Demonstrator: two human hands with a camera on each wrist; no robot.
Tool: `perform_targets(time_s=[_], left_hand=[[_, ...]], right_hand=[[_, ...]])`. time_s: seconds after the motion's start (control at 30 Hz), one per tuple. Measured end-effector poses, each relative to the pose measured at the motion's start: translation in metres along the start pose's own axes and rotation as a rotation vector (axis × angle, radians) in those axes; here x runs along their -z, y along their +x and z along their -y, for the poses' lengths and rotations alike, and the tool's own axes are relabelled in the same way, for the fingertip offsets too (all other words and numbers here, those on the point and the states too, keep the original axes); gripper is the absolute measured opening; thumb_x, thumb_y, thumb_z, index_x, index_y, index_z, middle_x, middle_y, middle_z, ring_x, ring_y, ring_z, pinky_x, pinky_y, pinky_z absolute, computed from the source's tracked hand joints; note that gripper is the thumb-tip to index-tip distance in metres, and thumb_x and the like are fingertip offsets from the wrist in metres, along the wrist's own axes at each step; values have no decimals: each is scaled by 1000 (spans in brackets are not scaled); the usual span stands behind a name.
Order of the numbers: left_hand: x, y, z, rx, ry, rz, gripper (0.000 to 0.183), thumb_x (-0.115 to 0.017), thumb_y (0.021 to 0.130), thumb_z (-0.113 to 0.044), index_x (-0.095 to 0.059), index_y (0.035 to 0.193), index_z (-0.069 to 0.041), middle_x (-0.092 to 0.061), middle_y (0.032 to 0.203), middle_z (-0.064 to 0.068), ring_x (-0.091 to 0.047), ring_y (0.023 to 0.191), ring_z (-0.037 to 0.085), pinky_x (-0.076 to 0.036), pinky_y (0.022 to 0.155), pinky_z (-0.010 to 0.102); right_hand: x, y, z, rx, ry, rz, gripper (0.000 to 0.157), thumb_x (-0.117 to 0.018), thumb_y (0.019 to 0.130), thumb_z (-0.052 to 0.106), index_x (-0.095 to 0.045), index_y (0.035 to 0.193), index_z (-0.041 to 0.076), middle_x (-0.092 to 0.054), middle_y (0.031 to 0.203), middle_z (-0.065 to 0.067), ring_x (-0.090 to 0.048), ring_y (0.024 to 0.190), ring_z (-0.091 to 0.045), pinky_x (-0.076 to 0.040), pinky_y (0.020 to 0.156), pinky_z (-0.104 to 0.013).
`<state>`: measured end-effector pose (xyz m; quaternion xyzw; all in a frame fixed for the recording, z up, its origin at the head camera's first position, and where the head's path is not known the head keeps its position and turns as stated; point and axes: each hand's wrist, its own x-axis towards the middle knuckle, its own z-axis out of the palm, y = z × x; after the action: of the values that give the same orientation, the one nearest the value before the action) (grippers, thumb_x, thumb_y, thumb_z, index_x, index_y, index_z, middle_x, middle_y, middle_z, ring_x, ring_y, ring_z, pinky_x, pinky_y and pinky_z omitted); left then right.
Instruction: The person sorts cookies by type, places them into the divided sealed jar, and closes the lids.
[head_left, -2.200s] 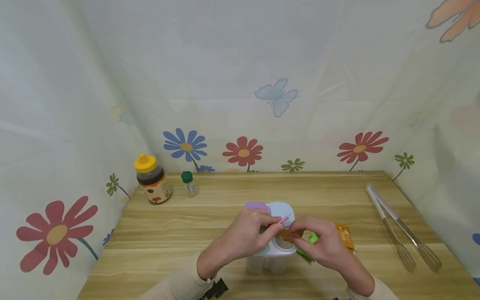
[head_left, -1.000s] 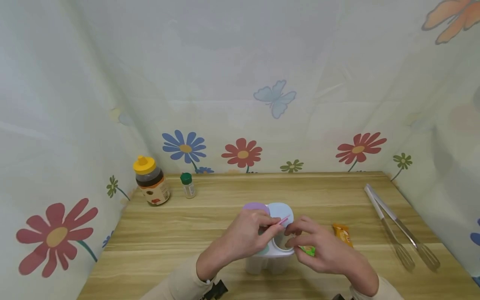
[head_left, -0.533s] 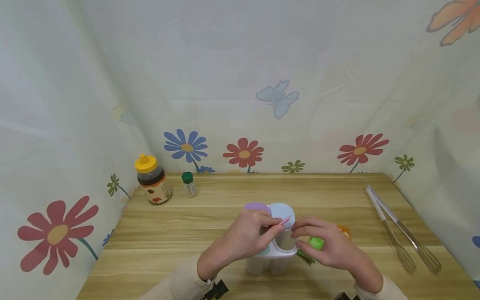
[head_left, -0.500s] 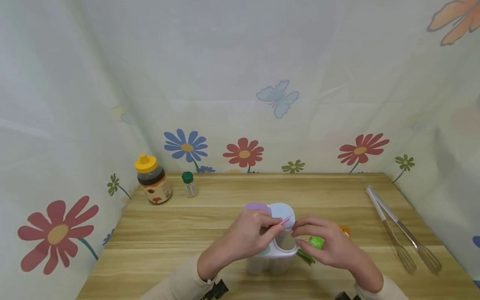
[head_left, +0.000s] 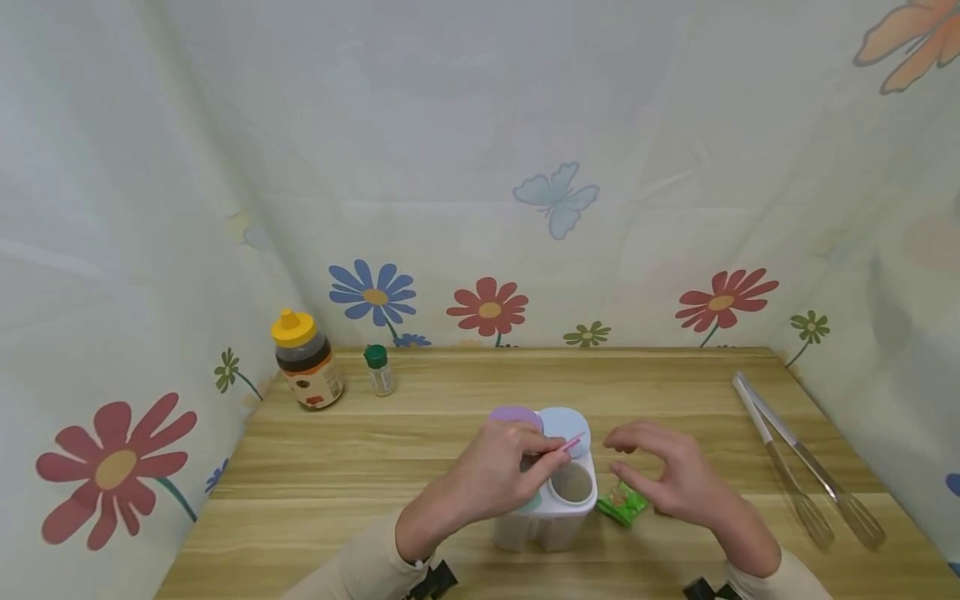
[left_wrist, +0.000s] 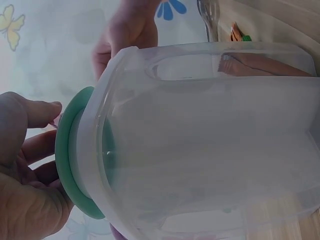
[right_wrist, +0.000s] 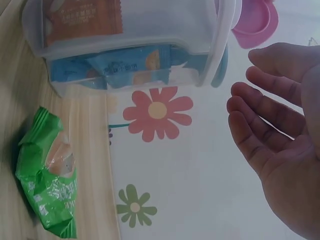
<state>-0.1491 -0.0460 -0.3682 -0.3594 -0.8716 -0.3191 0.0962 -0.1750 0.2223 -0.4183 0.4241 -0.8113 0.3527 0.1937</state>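
A translucent storage box (head_left: pixel 543 529) with several round coloured lids stands before me. My left hand (head_left: pixel 487 475) rests over it, thumb and fingertips pinching the raised pink lid (head_left: pixel 573 442); the right front opening is uncovered. The purple lid (head_left: pixel 513 414), blue lid (head_left: pixel 564 423) and green lid (left_wrist: pixel 75 150) lie over other compartments. Through the wall in the right wrist view, I see an orange-brown snack packet (right_wrist: pixel 85 20) and blue packets (right_wrist: pixel 132 65). My right hand (head_left: pixel 678 475) hovers right of the box, fingers loosely bent and holding nothing. Below it lies a green snack packet (head_left: pixel 622 504).
Steel tongs (head_left: pixel 787 450) lie at the right of the wooden table (head_left: pixel 420 417). A yellow-capped jar (head_left: pixel 307 362) and a green-capped shaker (head_left: pixel 378 371) stand back left. A flowered cloth (head_left: pixel 637 208) hangs behind and along the sides.
My right hand let go of an orange packet at the uncovered opening, then drew back to the right with its fingers spread. My left hand has kept its pinch on the pink lid.
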Motion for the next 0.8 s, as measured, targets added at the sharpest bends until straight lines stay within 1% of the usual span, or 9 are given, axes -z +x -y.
perform_targets(time_s=[0.2,0.3,0.33,0.47,0.63,0.8], left_hand=[[0,0,-1,16,-2,12,27,-64,95,-29,-75,109,-10,-74,92,-2,-55,72,-5,-41,58,5],[1,0,-1,21,1,13,27,-63,95,-30,-75,109,-11,-74,92,-2,-55,73,-6,-41,58,5],[1,0,-1,23,1,14,27,-63,95,-30,-75,109,-11,-74,92,-2,-55,73,-6,-41,58,5],[1,0,-1,29,-1,18,27,-63,95,-31,-75,110,-11,-75,92,-2,-56,74,-5,-42,59,5],[1,0,-1,28,-1,16,28,-63,95,-32,-75,109,-11,-75,93,-1,-57,75,-5,-42,60,5],[1,0,-1,27,-1,16,28,-63,95,-31,-75,110,-11,-75,95,-1,-56,74,-5,-41,58,5]], right_hand=[[3,-5,-5,-81,-77,-12,36,-79,78,4,-68,108,21,-69,102,9,-63,87,-6,-54,75,-23],[4,-6,-8,-102,-128,-46,36,-79,76,3,-69,106,19,-70,101,7,-65,84,-10,-54,74,-21],[4,-7,-9,-109,-144,-60,36,-80,75,2,-69,105,19,-70,100,6,-65,84,-11,-53,74,-19],[6,-8,-11,-112,-198,-101,36,-81,72,0,-70,103,15,-70,98,4,-64,81,-13,-51,74,-16],[8,-10,-17,-131,-238,-109,36,-82,72,0,-70,103,13,-70,98,2,-64,81,-13,-53,72,-21],[12,-15,-24,-191,-279,-130,35,-82,70,-1,-70,102,11,-70,97,1,-63,81,-13,-54,72,-27]])
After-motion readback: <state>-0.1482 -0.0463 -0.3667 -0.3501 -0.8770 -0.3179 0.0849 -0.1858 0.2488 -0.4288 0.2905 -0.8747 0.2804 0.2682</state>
